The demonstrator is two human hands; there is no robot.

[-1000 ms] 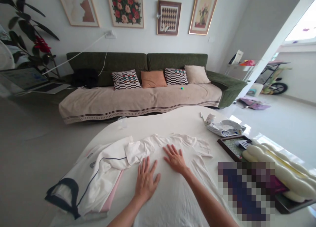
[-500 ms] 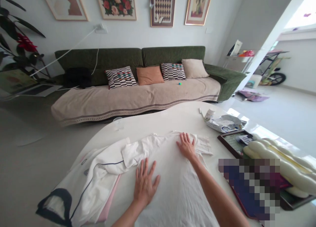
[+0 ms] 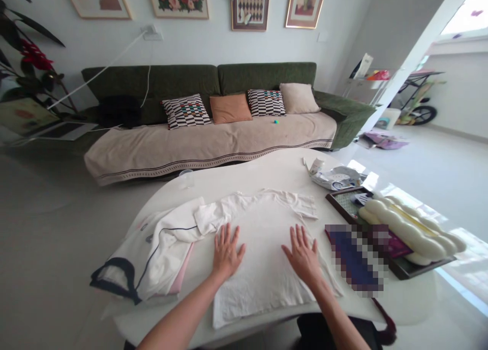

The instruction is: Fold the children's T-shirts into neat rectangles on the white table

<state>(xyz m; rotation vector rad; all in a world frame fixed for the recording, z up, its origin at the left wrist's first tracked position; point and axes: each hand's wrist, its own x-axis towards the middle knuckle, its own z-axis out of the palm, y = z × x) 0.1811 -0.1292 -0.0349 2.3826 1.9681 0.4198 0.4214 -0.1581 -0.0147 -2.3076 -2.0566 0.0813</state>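
A white T-shirt (image 3: 263, 258) lies spread on the white table, its hem toward me and its short sleeves at the far end. My left hand (image 3: 227, 252) rests flat on the shirt's left side, fingers spread. On the right side of the cloth, my right hand (image 3: 303, 253) lies palm down with its fingers apart. Neither hand grips anything. Left of the shirt sits a heap of folded clothes: a white garment with a dark navy neckband (image 3: 114, 276) and navy piping, with a pink piece (image 3: 181, 274) under it. The T-shirt's left sleeve overlaps this heap.
The white table (image 3: 259, 172) also bears a clear cup (image 3: 186, 178), a crumpled silvery packet (image 3: 338, 178), a dark tray (image 3: 335, 200) with a cream puffy object (image 3: 407, 228), and a blurred-out dark blue item (image 3: 346, 258). A green sofa (image 3: 267, 75) stands behind.
My right hand has slid from the shirt's far right shoulder toward me, down its right side. The left hand stays flat on the left side. The view has tilted down, showing the hem.
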